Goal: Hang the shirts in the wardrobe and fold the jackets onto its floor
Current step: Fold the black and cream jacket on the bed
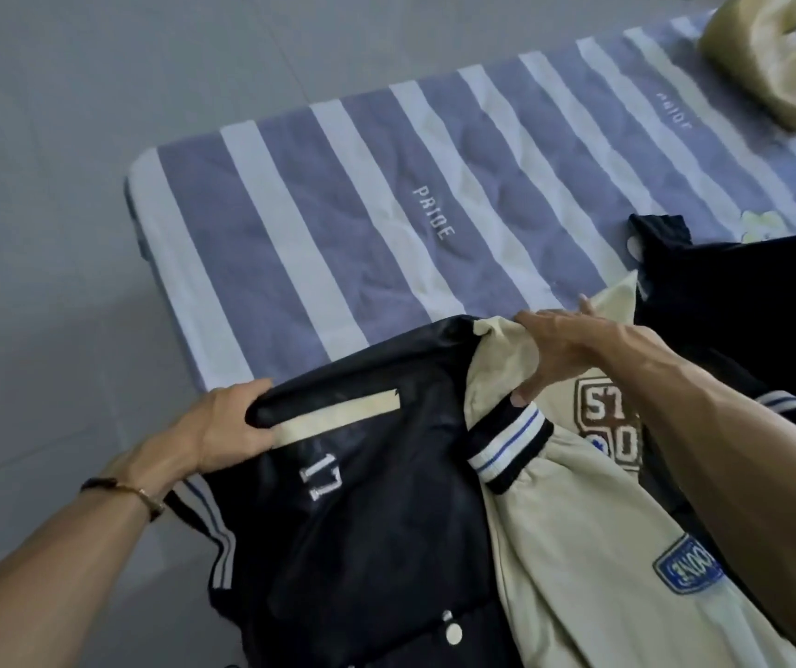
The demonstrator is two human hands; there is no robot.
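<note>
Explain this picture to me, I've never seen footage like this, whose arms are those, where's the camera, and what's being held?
There is no machine here. A person wears a camera on the head, so the single picture looks forward and down along their own two bare arms.

Both hands hold one varsity jacket, black on one side and cream on the other. The left hand grips the black edge near a cream pocket strip. The right hand grips the cream fabric above a striped cuff.

Under the jacket is a mattress with blue and white stripes, lying on a grey tiled floor. Another dark garment lies to the right, and a cream bundle sits at the far corner. No wardrobe is in view.
</note>
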